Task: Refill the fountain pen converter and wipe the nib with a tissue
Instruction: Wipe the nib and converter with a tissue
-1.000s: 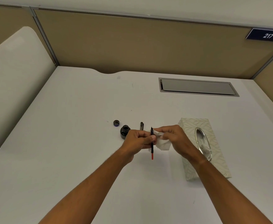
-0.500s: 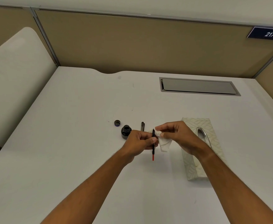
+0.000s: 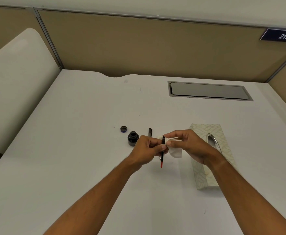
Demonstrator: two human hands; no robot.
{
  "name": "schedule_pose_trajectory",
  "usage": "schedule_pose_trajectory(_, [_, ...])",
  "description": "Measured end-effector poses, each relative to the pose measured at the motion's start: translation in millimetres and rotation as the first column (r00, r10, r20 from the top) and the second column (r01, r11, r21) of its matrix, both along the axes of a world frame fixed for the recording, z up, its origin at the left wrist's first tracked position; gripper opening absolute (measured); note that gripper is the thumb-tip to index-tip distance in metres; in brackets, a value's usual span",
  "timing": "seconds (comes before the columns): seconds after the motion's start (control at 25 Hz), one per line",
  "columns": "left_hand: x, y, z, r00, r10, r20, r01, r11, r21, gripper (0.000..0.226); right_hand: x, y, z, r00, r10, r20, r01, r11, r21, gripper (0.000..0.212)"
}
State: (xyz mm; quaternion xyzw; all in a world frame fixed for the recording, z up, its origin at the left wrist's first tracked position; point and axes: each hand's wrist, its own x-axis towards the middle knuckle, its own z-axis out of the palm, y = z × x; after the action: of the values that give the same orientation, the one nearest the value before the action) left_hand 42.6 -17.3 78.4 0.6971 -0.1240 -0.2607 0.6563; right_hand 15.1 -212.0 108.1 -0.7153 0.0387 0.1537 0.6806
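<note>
1. A person's left hand (image 3: 147,150) is keeping its fingers (image 3: 156,146) closed around the fountain pen (image 3: 162,154), holding it near upright above the white worktop (image 3: 71,158), red end pointing down, much as half a second before.
2. The right hand (image 3: 189,145) is still pinching a crumpled white tissue (image 3: 175,150) against the pen's upper end; its fingers are now spreading slightly, and the nib itself is sitting hidden in the folds.
3. The hands are staying close together in the same spot as a second ago, just beside the tissue box (image 3: 206,175).
4. The ink bottle (image 3: 133,138) is standing open just left of the left hand, dark inside, though how full it is cannot be told.
5. Its cap (image 3: 123,128) is lying apart from it, further left and back.
6. A dark pen part (image 3: 150,132) is resting on the worktop behind the left hand.
7. The patterned tissue box is lying under the right wrist, with nothing seen rising from its oval slot.
</note>
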Motion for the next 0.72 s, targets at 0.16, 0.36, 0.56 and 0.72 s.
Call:
schedule_pose_trajectory(0.16, [1,1,3,1.000,-0.007,-0.027,0.007,1.000,-0.027,0.015,-6,-1,-2,0.998,0.059,-0.014,-0.058,0.996,0.072,0.033])
schedule_pose_trajectory(0.36, [4,0,6,0.999,-0.036,-0.016,0.036,0.999,-0.024,0.018,-4,2,0,0.995,0.009,0.098,-0.005,0.999,-0.037,0.027])
schedule_pose_trajectory(0.56, [5,-1,2,1.000,0.011,0.026,-0.012,0.999,0.037,0.017,0,4,6,0.992,0.026,0.126,0.001,0.978,-0.206,0.020])
schedule_pose_trajectory(0.72, [4,-4,-2,0.992,0.065,0.107,-0.076,0.992,0.103,0.013,0,8,10,0.987,-0.009,0.158,0.055,0.955,-0.290,0.015])
